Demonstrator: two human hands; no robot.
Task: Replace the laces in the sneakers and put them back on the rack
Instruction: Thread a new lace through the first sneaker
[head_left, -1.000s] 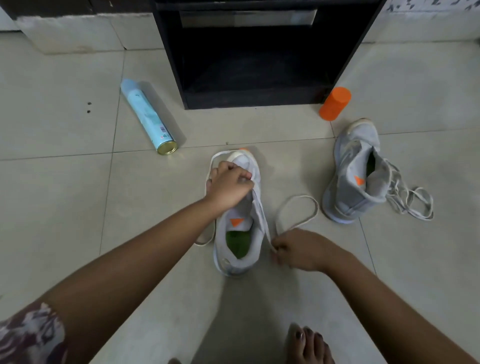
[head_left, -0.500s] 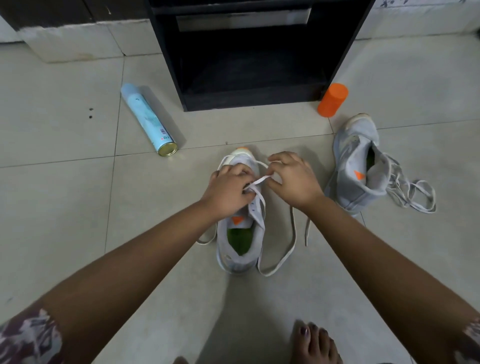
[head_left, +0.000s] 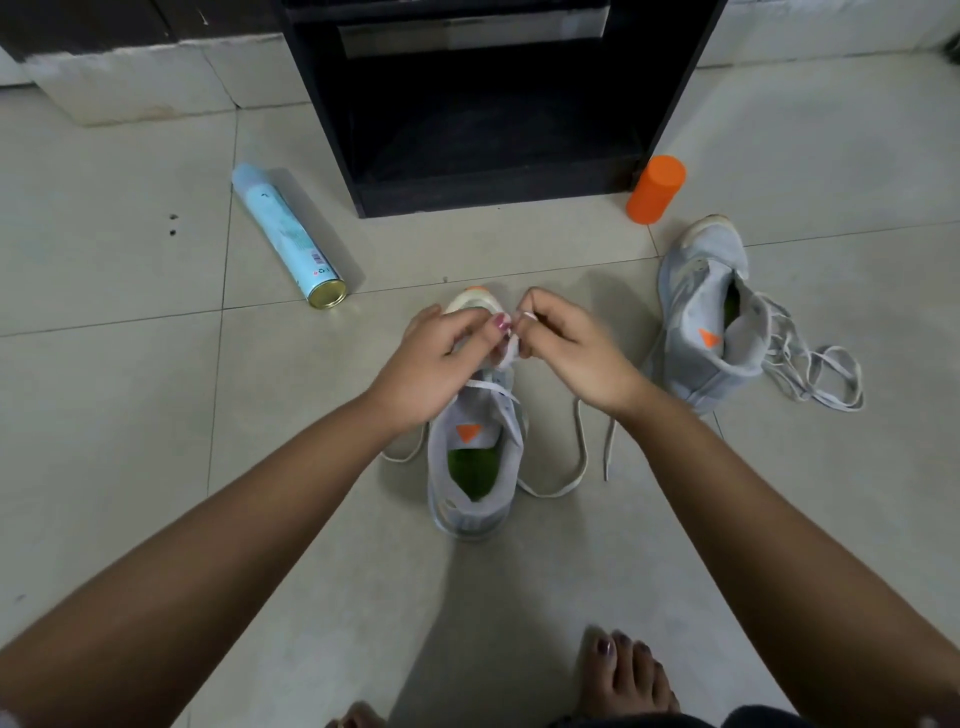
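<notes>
The left hand (head_left: 441, 358) and right hand (head_left: 571, 353) both pinch the white lace (head_left: 566, 480) over the toe of the grey sneaker (head_left: 472, 514), which stands on the tiled floor (head_left: 130, 415) before the black rack (head_left: 322, 104); the second sneaker (head_left: 696, 312) stands to its right.

blue spray can (head_left: 289, 238), orange cylinder (head_left: 655, 189), tiled floor (head_left: 104, 415)

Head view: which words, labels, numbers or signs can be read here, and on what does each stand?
Nothing is legible.
Spray can: printed label and barcode, too blurred to read.
Near sneaker: orange triangle mark, no letters.
Far sneaker: same orange triangle, no letters.
Orange cylinder: no print visible.
</notes>
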